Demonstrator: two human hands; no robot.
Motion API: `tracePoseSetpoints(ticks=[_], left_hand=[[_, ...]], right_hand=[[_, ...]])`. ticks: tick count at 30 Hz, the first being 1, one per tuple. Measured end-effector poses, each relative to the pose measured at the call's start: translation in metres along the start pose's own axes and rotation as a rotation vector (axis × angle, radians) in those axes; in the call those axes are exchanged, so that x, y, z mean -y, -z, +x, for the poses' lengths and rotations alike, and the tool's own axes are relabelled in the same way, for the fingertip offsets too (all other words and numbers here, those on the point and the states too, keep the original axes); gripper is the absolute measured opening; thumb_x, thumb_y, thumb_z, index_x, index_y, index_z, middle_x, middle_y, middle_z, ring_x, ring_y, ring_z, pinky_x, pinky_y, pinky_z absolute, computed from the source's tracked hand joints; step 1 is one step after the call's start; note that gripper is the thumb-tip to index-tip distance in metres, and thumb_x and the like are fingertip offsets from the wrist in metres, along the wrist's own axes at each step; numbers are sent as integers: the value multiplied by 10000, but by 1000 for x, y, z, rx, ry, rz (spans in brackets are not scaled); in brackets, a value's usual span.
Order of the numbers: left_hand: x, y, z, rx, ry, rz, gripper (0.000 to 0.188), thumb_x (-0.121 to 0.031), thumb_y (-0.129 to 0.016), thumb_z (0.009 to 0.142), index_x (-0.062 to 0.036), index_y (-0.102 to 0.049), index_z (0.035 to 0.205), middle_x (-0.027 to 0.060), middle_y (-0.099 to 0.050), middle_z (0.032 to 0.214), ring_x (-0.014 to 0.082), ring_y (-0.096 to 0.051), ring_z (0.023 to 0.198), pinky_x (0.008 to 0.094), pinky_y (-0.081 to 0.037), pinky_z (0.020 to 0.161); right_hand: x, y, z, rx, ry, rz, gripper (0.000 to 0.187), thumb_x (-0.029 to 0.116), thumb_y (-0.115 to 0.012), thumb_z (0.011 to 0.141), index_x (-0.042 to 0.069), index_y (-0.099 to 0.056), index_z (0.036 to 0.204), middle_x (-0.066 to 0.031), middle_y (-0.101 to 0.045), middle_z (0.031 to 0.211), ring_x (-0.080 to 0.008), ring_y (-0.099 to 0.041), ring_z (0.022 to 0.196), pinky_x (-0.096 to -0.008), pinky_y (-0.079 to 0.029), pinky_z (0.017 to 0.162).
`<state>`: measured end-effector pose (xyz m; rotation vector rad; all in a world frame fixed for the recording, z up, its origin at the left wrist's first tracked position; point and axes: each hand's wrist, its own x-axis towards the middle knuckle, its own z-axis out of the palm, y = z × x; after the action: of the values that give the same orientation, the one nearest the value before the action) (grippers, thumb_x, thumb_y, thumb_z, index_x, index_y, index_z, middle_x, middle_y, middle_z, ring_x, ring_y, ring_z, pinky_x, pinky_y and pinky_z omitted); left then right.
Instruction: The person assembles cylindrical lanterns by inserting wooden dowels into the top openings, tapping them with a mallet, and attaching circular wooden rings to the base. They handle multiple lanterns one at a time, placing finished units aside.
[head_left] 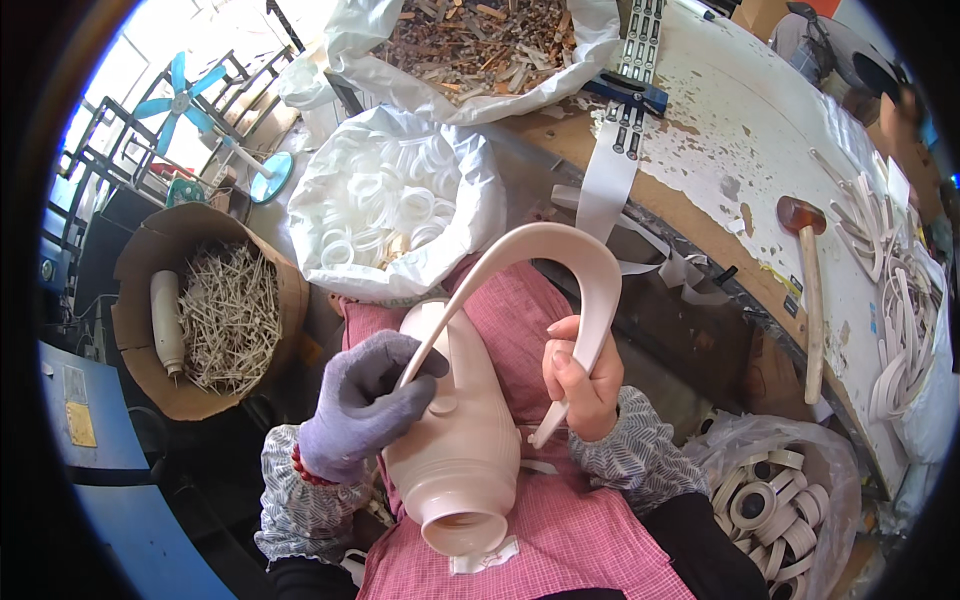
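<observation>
Head view: the left hand (pixel 365 405), in a grey-purple glove, curls finger and thumb about one end of a pale pink curved handle (pixel 598 285). The right hand (pixel 585 380), bare, has its fingers folded around the other leg, thumb pressed on it! That handle arches over a pale pink jug body (pixel 470 430), lying in the lap on a pink checked apron (pixel 605 530), round mouth toward the wearer; whether the gloved end touches it, I can't tell. Beyond, a white sack (pixel 482 195) of translucent rings (pixel 395 190); leftward, a cardboard box (pixel 140 300); rightward, a mallet (pixel 812 300) on the worktable (pixel 690 150)!
</observation>
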<state>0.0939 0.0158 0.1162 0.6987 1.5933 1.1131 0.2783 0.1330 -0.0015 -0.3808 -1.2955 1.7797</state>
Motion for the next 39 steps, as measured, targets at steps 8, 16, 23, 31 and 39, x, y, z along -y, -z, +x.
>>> tracePoseSetpoints(ticks=[8,16,23,31,39], left_hand=[[44,31,1,-145,103,50,166,-113,-725,848,-8,-654,956,-14,-594,759,41,-511,655,198,-402,589],[85,35,-8,-109,-111,-495,188,-126,-676,813,-39,-618,970,-28,-554,888,58,-497,750,209,-401,678],[87,12,-7,-217,-164,-451,129,-141,-669,871,-57,-631,962,-17,-555,935,53,-492,819,209,-401,739],[81,12,-6,-408,-532,-261,63,-68,-612,883,-8,-620,905,119,-604,1056,195,-577,974,330,-461,877],[-3,64,-10,-345,-961,-255,266,-233,-579,944,18,-611,1026,134,-634,1089,215,-634,940,334,-533,800]], right_hand=[[-27,-21,3,141,-178,108,272,117,-475,978,-28,-455,1207,8,-440,619,-53,-383,508,-210,-307,485],[-29,-32,-11,199,-382,50,341,201,-543,976,18,-466,1252,9,-544,882,-51,-475,747,-183,-393,665],[-28,-24,-7,126,-411,73,249,169,-507,978,26,-505,1182,2,-524,829,-74,-491,744,-200,-406,675],[-30,-53,1,146,-88,-63,421,402,-366,1039,32,-566,1060,-2,-490,827,-86,-446,762,-235,-373,710],[-5,-72,148,598,256,-422,426,169,-652,908,23,-523,1286,-63,-579,1118,-150,-530,1052,-313,-429,901]])
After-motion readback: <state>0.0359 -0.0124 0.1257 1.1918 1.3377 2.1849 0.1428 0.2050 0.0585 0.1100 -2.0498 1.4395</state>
